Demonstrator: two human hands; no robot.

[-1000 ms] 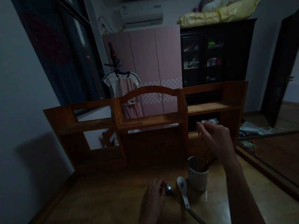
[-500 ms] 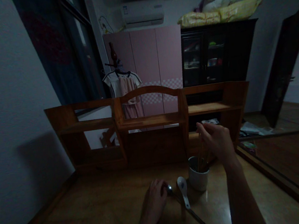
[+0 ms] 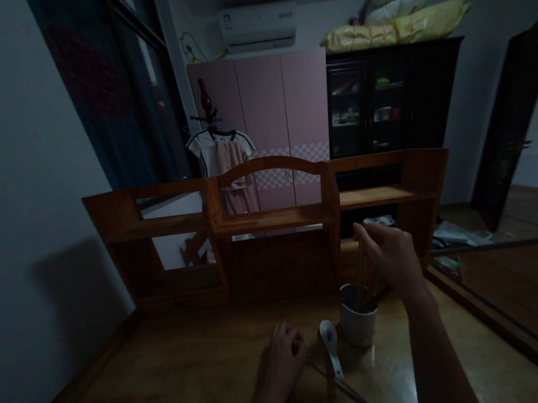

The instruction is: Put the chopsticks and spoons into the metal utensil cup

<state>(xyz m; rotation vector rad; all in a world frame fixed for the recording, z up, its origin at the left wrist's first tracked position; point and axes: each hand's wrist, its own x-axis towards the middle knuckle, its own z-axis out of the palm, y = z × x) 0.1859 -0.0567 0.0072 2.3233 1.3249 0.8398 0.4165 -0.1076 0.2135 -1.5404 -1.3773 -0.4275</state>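
Observation:
My right hand (image 3: 392, 256) is closed in a pinch on a bundle of wooden chopsticks (image 3: 362, 282) whose lower ends stand in a white cup (image 3: 357, 326) on the wooden desk (image 3: 166, 392). My left hand (image 3: 284, 363) rests on the desk with its fingers curled over the bowl end of a metal spoon (image 3: 348, 392), whose handle runs toward the lower right. A white ceramic spoon (image 3: 329, 344) lies between my left hand and the cup.
A wooden desk shelf (image 3: 271, 218) stands at the back of the desk, just behind the cup. A white wall (image 3: 10, 199) is on the left. Beyond are a pink wardrobe (image 3: 279, 105), a dark cabinet (image 3: 385, 100) and an open door (image 3: 514, 118) at right.
My left hand has closed over the bowl of the metal spoon, which showed beside the fingers before. My right hand with the chopsticks has hardly moved.

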